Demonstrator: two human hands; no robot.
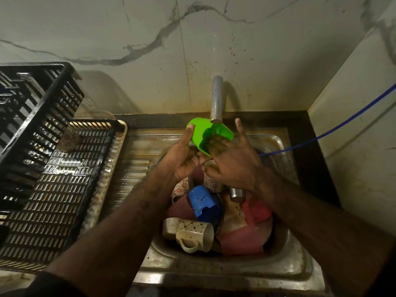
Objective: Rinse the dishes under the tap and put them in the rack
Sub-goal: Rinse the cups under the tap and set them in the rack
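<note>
Rinsing a green cup [205,133] beneath the tap [216,99], a person works over a steel sink [285,264] crowded with unwashed mugs. The cup is tipped on its side directly under the spout, mouth turned toward the right, held above the pile and clear of it. The left hand [185,156] grips the cup from the left, its fingers [189,129] curled around the outer wall with the thumb pressing from below. The right hand [233,161] reaches into the cup's mouth, some of its fingers [216,142] inside and rubbing the inner wall, while the forefinger and little finger stand spread and free outside the rim. Whether water is running is hard to tell; only a faint streak shows below the spout.

Judging from the scene, the rinse step is in hand and the task is barely begun: a blue mug [204,205], a patterned cream mug [194,235], flowered cups and pink ware wait in the basin. The black slatted rack [64,189] stands on the table to the left, its tray bare of cups. The next move likely calls for withdrawing the right hand, draining the cup, and carrying it left across the drainboard to set it mouth down in the rack.
</note>
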